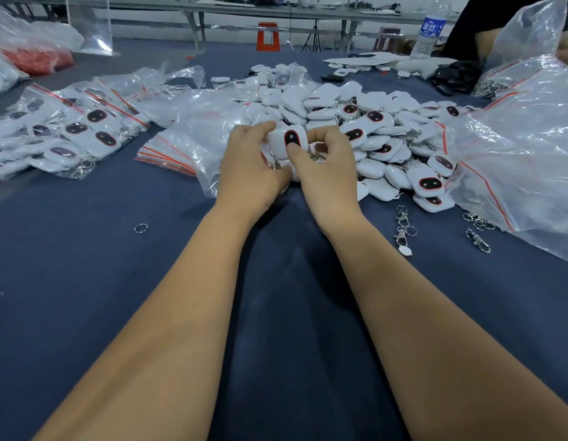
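One white keychain tag (289, 138), with a red-rimmed black oval on its face, is held just above the near edge of the heap of matching tags (381, 135). It sits between the left hand (247, 167) and the right hand (327, 167), and each grip pinches it at one side. The heap is too large to count. One loose split ring (140, 228) lies on the blue surface (117, 281). One water bottle (430, 30) has a blue label with white characters, probably Chinese, too blurred to read.
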`<state>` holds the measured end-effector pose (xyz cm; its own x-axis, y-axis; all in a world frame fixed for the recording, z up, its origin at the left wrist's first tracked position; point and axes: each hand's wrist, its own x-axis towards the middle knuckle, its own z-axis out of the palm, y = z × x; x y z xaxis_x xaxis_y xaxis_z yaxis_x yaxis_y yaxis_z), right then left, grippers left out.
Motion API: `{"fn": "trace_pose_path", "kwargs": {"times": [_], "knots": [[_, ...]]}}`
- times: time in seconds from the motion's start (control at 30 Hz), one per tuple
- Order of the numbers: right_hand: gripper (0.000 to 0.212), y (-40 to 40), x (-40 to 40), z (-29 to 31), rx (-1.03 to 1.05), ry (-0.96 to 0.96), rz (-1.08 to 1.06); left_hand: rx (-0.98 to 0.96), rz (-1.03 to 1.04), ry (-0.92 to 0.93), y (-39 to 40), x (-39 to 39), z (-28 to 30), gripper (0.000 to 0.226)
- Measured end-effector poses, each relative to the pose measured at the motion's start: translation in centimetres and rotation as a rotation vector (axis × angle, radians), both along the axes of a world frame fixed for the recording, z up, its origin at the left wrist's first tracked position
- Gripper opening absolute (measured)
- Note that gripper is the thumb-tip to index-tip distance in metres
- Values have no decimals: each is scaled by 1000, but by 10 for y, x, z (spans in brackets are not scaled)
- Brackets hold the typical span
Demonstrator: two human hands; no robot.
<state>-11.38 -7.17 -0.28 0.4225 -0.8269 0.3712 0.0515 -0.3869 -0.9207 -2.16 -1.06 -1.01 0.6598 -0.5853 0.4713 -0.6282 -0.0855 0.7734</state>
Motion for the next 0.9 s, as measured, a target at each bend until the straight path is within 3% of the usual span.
{"fn": "trace_pose_path", "kwargs": {"times": [0.07,0.2,0.3,0.53,0.77,0.9], "knots": [[17,0,0,0,-18,4,37,-34,2,9,1,0,2,61],[14,0,-1,-3,-103,65,86,5,-69,-53,4,-2,2,52],[13,-2,-1,-5,-147,96,70,-16,-9,-99,6,-3,2,53],[27,-6,-2,-4,-183,196,83,32,14,-244,4,-6,4,47],[24,-8,0,-4,-121,114,-32,16,-32,-287,4,-8,5,48],[28,-9,-4,-1,-121,163,-101,-53,-29,-312,3,-11,7,45]]}}
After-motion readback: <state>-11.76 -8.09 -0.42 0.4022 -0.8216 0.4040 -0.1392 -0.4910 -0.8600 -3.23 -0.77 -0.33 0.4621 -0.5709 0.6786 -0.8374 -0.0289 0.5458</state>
